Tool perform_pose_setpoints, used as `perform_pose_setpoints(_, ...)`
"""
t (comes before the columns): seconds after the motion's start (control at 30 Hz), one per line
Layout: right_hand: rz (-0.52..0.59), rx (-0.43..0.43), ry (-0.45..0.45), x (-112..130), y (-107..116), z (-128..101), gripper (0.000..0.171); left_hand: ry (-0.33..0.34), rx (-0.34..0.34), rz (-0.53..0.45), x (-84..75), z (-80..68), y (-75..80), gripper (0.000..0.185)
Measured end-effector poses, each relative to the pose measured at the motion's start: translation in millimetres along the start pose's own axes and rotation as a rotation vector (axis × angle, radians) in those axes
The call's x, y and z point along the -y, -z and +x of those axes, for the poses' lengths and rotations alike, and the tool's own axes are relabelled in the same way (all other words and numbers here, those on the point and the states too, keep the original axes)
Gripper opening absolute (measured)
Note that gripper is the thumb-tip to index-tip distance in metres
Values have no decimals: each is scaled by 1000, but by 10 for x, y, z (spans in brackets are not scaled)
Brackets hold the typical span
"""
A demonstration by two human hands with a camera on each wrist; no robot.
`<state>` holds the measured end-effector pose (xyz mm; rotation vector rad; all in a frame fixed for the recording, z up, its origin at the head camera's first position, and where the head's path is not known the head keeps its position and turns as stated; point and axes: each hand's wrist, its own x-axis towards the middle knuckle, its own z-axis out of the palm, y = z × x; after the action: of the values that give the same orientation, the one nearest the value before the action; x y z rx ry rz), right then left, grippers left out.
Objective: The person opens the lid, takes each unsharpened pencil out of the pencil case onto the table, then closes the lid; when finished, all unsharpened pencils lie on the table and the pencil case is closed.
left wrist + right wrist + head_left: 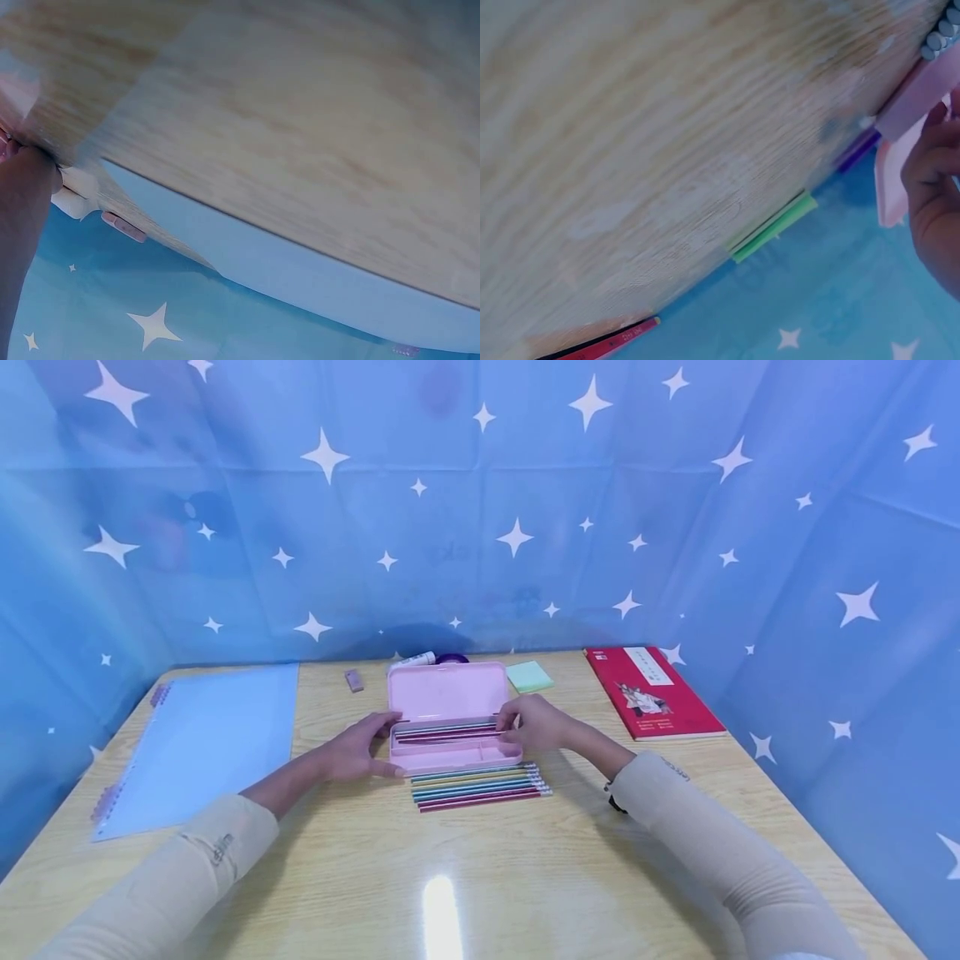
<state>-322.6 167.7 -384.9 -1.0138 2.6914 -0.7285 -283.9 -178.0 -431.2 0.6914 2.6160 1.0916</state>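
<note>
A pink pencil case (448, 689) stands on the table with its lid raised at the back. Several teal and maroon pencils (442, 733) lie lengthwise inside it. My left hand (356, 752) holds the case's left end, thumb at the front corner and fingers at the back. Over the right end, my right hand (538, 724) has its fingers curled down into the case, pinching the ends of the pencils there; its fingertips are partly hidden. In front of the case, a row of teal, yellow and maroon pencils (480, 787) lies on the table, erasers to the right.
Behind the case are a white tube (414, 660) and a purple round object (452, 658). A small purple eraser (354, 680) lies back left, green sticky notes (529, 677) back right. A spiral-bound blue notebook (202, 743) is at left, a red book (660, 697) at right.
</note>
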Motion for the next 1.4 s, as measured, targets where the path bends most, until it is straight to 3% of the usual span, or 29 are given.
perform_pose_setpoints(0.27, 62, -132, 14, 52, 37, -107, 10, -13, 2, -2, -2, -4, 6, 107)
perform_pose_setpoints(0.6, 66, -178, 37, 97, 94, -258, 7, -17, -2, -3, 7, -2, 5, 107)
perform_pose_setpoints(1.03, 87, -267, 4, 120, 233, -589, 8, -23, -3, -3, 18, 4, 6, 107)
perform_pose_setpoints(1.4, 177, -218, -11, 160, 292, -960, 10, -31, -3, -18, 27, 5, 1, 106)
